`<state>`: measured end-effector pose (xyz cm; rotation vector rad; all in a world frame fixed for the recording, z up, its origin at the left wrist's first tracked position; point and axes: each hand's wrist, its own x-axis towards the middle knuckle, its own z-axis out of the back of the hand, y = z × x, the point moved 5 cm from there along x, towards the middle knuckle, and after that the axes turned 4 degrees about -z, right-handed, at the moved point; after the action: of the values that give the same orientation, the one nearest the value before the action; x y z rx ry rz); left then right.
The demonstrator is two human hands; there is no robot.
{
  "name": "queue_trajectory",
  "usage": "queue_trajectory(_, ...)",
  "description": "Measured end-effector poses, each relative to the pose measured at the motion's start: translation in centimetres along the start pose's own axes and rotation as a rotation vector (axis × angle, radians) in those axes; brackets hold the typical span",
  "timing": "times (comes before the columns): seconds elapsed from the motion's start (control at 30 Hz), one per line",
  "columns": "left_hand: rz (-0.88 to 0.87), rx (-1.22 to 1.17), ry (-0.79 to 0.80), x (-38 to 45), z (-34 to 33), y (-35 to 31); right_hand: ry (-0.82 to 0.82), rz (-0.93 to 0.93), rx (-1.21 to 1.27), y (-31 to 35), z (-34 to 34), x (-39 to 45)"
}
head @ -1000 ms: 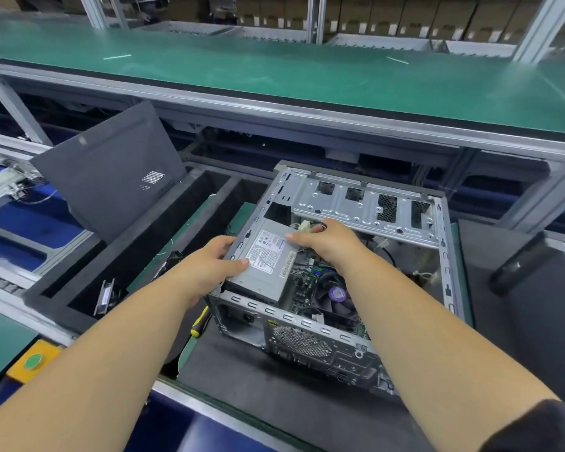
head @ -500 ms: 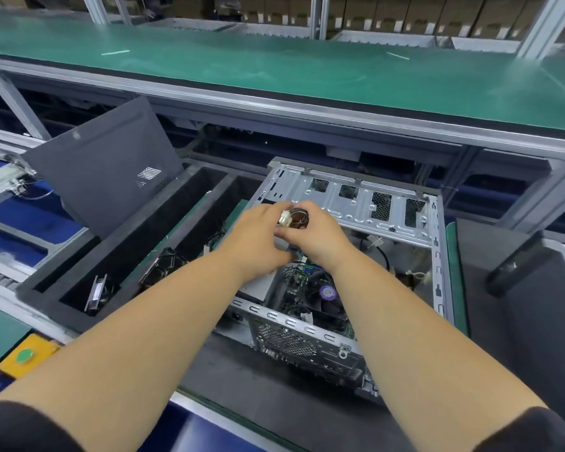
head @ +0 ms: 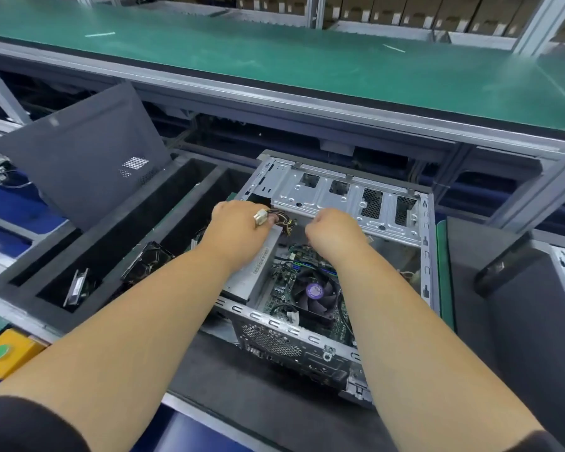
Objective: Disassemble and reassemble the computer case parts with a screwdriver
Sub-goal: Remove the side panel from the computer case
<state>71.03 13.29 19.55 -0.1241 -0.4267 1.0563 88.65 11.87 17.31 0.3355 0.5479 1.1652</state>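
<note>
Right now both my hands are inside the open computer case (head: 336, 256), which lies on its side on the dark mat (head: 242, 386). My left hand (head: 238, 226) grips a white plug (head: 261, 218) with its bundle of wires (head: 282, 220), above the grey power supply (head: 252, 272). My right hand (head: 331, 233) is curled beside it; whether it holds anything, I cannot tell.

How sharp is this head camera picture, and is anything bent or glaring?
Head view: wide-angle bending curves the green bench edge; even overhead light, soft sheen there; the left hand, right hand and computer case are fairly sharp, corners softer.
</note>
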Motion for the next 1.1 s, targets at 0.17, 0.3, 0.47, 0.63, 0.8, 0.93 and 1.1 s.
queue_trajectory(0.17, 0.017, -0.004, 0.018, 0.0, 0.2, -0.2, 0.321, 0.179, -0.446, 1.3, -4.8, -0.6)
queue_trajectory(0.3, 0.035, -0.034, 0.029, -0.1, 0.4, -0.1, 0.387, 0.108, -0.535, 0.5, -6.8, 0.2)
queue_trajectory(0.47, 0.035, -0.046, 0.035, -0.3, 0.5, -0.5, 0.201, 0.256, -0.562, 0.7, -7.6, 0.8)
queue_trajectory(0.63, 0.033, -0.011, 0.042, -0.3, 0.7, -0.6, 0.228, 0.201, -0.627, 0.2, -8.7, 1.5)
queue_trajectory(0.8, 0.043, -0.036, 0.021, -0.3, 0.8, -0.6, 0.118, 0.225, -0.650, 0.8, -8.6, 2.0)
queue_trajectory(0.93, 0.039, -0.038, 0.019, -0.3, 0.8, -0.6, 0.219, 0.156, -0.701, 0.3, -9.2, 2.0)
queue_trajectory(1.1, 0.044, -0.037, 0.018, -0.4, 0.8, -0.6, 0.079, 0.257, -0.682, 1.0, -8.2, 1.7)
